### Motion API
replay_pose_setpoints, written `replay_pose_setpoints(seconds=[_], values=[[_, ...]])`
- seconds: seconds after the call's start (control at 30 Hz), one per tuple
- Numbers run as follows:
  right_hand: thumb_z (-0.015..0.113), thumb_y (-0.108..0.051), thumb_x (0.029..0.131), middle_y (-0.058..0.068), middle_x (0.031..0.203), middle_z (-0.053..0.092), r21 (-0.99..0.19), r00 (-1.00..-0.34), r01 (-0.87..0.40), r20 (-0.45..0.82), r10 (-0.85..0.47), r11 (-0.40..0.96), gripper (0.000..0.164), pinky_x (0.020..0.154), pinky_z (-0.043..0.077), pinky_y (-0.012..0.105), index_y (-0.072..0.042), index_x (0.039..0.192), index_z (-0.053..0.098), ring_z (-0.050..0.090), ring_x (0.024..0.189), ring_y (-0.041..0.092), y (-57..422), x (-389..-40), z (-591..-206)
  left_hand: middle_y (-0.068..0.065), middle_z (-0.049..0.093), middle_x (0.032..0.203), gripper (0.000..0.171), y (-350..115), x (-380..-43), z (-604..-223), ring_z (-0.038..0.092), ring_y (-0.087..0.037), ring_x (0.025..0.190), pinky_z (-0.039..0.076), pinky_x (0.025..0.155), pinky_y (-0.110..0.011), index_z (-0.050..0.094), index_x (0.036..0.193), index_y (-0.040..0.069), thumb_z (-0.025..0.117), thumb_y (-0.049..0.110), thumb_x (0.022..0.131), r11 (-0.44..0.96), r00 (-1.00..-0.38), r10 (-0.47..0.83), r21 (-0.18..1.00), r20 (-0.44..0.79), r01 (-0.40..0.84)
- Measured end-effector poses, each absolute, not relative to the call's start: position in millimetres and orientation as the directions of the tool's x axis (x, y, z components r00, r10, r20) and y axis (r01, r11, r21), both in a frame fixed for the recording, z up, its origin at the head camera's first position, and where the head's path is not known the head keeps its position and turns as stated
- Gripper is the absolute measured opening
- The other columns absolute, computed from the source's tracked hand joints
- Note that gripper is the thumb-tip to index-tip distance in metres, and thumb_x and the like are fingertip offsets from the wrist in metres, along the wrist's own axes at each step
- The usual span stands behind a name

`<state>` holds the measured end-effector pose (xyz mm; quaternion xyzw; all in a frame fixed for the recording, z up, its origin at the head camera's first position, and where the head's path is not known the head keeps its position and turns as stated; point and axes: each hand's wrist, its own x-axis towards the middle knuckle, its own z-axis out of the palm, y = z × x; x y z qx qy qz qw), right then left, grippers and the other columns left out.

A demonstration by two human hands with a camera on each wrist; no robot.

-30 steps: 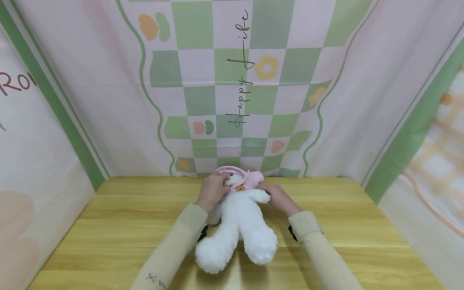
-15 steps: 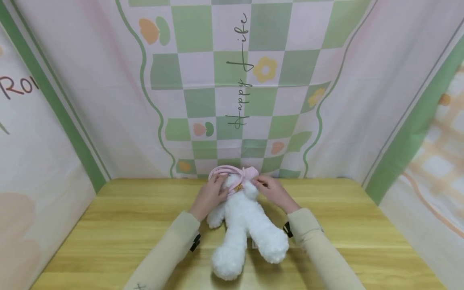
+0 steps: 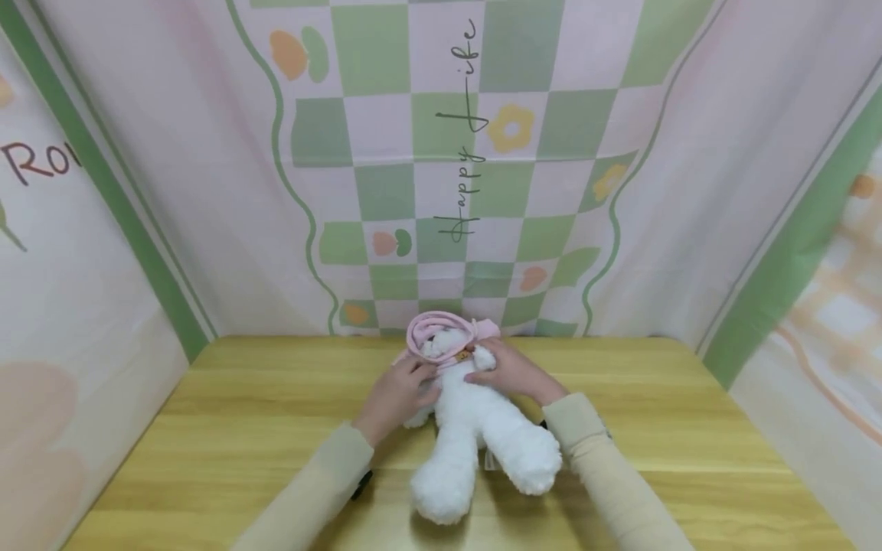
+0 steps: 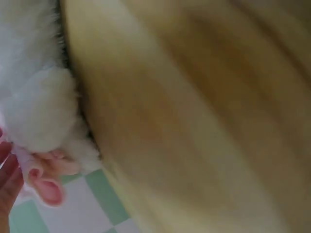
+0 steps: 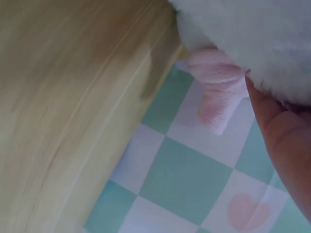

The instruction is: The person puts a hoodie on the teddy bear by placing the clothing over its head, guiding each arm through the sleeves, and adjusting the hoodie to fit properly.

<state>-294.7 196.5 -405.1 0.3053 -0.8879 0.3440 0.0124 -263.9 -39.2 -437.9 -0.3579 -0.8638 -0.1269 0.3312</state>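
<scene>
A white plush toy point(image 3: 460, 409) lies on its back on the wooden table, its legs toward me. Round its head runs a pink head wrap point(image 3: 441, 317), bunched at the right, with a small brownish label point(image 3: 462, 355) below. My left hand point(image 3: 393, 398) holds the toy's side just under the wrap, fingers curled. On the other side, my right hand point(image 3: 517, 373) grips the toy by its raised arm, thumb on the chest. Pink cloth point(image 4: 48, 189) shows by the left fingers point(image 4: 10, 177) in the left wrist view. In the right wrist view, white fur point(image 5: 252, 34) hides some of the right fingers.
The wooden table point(image 3: 269, 421) ends at the back against a green-and-white checked curtain point(image 3: 448, 184). Printed cloth point(image 3: 89, 306) hangs at both sides. A small white tag point(image 3: 491, 461) shows beside the toy's leg.
The toy's legs have swung to the right. My left hand has slid down from the wrap to the toy's side. My right hand has moved inward onto the arm and chest.
</scene>
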Motion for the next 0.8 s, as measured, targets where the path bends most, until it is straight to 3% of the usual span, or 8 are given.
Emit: replay_pose_setpoints(seconds=[0.17, 0.27, 0.47, 0.7, 0.8], values=[[0.074, -0.022, 0.082, 0.014, 0.112, 0.064, -0.593, -0.819, -0.541, 0.21, -0.534, 0.596, 0.038, 0.085, 0.049, 0.034, -0.003, 0.114, 0.063, 0.06, 0.101, 0.024, 199.5, -296.7, -409.1, -0.014, 0.056, 0.128, 0.071, -38.1, -258.6, -442.8, 0.055, -0.027, 0.118, 0.045, 0.105, -0.038, 0.052, 0.134, 0.006, 0.074, 0.039, 0.075, 0.776, -0.726, 0.558, 0.059, 0.402, 0.628], [0.074, -0.022, 0.083, 0.017, 0.112, 0.062, -0.598, -0.824, -0.535, 0.214, -0.525, 0.596, 0.039, 0.087, 0.049, 0.038, -0.002, 0.114, 0.063, 0.059, 0.103, 0.027, 199.8, -296.6, -410.8, -0.015, 0.048, 0.136, 0.09, -33.6, -258.8, -443.4, 0.049, -0.029, 0.125, 0.038, 0.111, -0.042, 0.041, 0.142, 0.008, 0.076, 0.05, 0.071, 0.817, -0.793, 0.54, 0.049, 0.282, 0.574], [0.073, -0.025, 0.083, 0.021, 0.131, 0.052, -0.651, -0.821, -0.522, 0.207, -0.533, 0.551, 0.051, 0.103, 0.042, 0.049, -0.003, 0.127, 0.058, 0.05, 0.122, 0.036, 204.3, -296.1, -415.0, -0.012, 0.05, 0.129, 0.088, -22.7, -262.1, -444.7, 0.048, -0.026, 0.121, 0.037, 0.111, -0.041, 0.049, 0.136, 0.011, 0.08, 0.053, 0.065, 0.848, -0.811, 0.499, 0.018, 0.306, 0.529], [0.077, -0.024, 0.08, 0.016, 0.128, 0.058, -0.739, -0.782, -0.476, 0.107, -0.615, 0.477, 0.061, 0.096, 0.044, 0.027, -0.002, 0.131, 0.052, 0.053, 0.114, 0.02, 220.1, -296.2, -416.0, -0.012, 0.049, 0.135, 0.093, -17.0, -266.1, -447.2, 0.045, -0.028, 0.127, 0.037, 0.11, -0.042, 0.043, 0.14, 0.009, 0.082, 0.046, 0.065, 0.847, -0.816, 0.494, 0.047, 0.302, 0.53], [0.078, -0.028, 0.078, 0.014, 0.126, 0.058, -0.743, -0.777, -0.466, 0.085, -0.623, 0.48, 0.065, 0.094, 0.044, 0.023, -0.002, 0.131, 0.05, 0.054, 0.111, 0.017, 220.4, -295.6, -415.8, -0.013, 0.05, 0.133, 0.094, -15.2, -268.7, -445.4, 0.045, -0.028, 0.125, 0.036, 0.11, -0.041, 0.044, 0.139, 0.006, 0.084, 0.043, 0.062, 0.841, -0.814, 0.499, 0.061, 0.298, 0.538]])
